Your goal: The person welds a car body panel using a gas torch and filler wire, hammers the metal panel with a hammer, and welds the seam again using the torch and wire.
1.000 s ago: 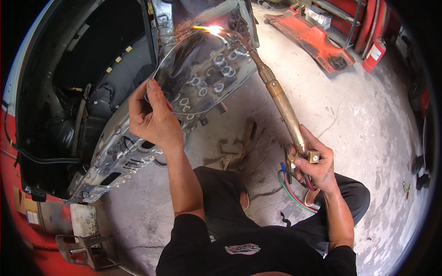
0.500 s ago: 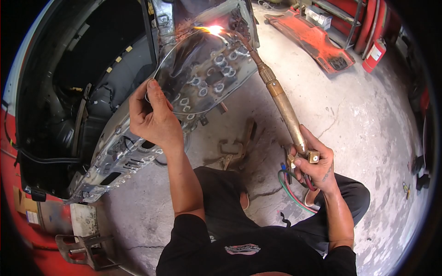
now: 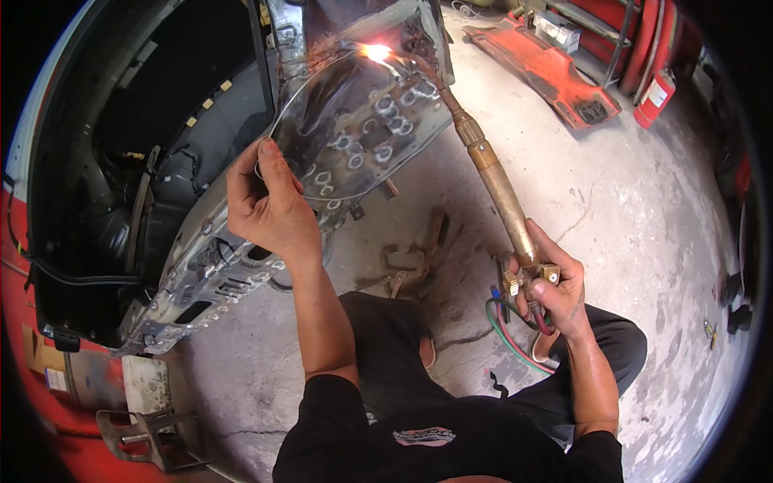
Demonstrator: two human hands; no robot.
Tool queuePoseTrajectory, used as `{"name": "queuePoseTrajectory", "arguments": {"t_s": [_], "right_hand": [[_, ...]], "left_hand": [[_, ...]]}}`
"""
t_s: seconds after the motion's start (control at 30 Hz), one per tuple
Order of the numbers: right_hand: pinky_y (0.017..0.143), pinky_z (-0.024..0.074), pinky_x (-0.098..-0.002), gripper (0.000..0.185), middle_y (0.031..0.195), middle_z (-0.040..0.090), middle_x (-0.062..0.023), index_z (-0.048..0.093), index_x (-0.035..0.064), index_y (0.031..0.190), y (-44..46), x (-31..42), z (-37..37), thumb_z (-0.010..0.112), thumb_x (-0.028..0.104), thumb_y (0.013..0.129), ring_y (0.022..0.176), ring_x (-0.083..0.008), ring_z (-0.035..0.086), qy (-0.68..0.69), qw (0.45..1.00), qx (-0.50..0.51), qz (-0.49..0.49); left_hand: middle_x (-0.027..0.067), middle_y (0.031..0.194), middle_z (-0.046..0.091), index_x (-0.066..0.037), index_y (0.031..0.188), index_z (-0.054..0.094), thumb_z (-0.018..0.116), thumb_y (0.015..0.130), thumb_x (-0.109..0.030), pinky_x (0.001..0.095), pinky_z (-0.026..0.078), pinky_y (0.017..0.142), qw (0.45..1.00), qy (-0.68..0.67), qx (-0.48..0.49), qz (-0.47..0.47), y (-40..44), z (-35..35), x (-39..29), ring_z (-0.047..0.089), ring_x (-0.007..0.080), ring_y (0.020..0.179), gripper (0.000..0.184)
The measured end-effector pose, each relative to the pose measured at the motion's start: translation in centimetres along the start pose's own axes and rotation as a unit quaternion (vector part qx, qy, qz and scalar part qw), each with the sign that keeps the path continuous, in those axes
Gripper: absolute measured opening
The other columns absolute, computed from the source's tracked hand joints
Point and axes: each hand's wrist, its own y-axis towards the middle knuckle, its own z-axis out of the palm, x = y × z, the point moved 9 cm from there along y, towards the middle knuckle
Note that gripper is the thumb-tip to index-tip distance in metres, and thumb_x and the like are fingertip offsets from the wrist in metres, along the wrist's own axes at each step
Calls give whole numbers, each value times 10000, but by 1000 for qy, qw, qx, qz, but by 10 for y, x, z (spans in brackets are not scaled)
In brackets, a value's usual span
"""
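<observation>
Between thumb and fingers, my left hand [image 3: 272, 201] pinches a thin, curved welding rod [image 3: 291, 98]. The rod bows up from the hand, its far end close to the bright flame [image 3: 374, 52], and its other end loops down to the right. My right hand [image 3: 555, 286] is wrapped round the valve end of a brass gas welding torch [image 3: 501, 187]. The torch slants up to the left, and its tip burns against the bare metal car panel [image 3: 322, 133], which is dotted with several round weld marks. Glare hides the exact spot under the flame.
Red and green hoses [image 3: 515, 342] hang from the torch beside my leg. A rusty clamp [image 3: 407, 262] lies on the concrete floor between panel and legs. At the upper right are a red creeper [image 3: 535, 68] and a fire extinguisher [image 3: 656, 98]. Another clamp [image 3: 149, 439] sits lower left.
The yellow flare left of the flame has shrunk, and the rod's far end sits slightly further right. My right thumb has shifted a little at the torch valves. My left hand stays almost still.
</observation>
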Motion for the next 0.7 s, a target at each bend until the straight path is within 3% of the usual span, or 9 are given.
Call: {"name": "queuePoseTrajectory", "arguments": {"t_s": [0.1,0.7], "right_hand": [[567,539,-264,689,1055,637,-162,402,-35,1537,-1,0,0,678,192,948,652,-163,633,-14,1000,-6,4],[555,532,-258,661,1059,644,-154,412,-31,1532,-1,-2,-1,675,172,960,652,-155,634,-11,1000,-10,18]], "left_hand": [[32,768,649,55,1020,693,682,990,-64,185,314,464,1000,-1,-1,0,0,0,0,459,16,525,124],[39,779,655,60,1028,694,680,991,-64,180,318,461,1000,2,-1,-1,0,0,1,466,16,524,130]]}}
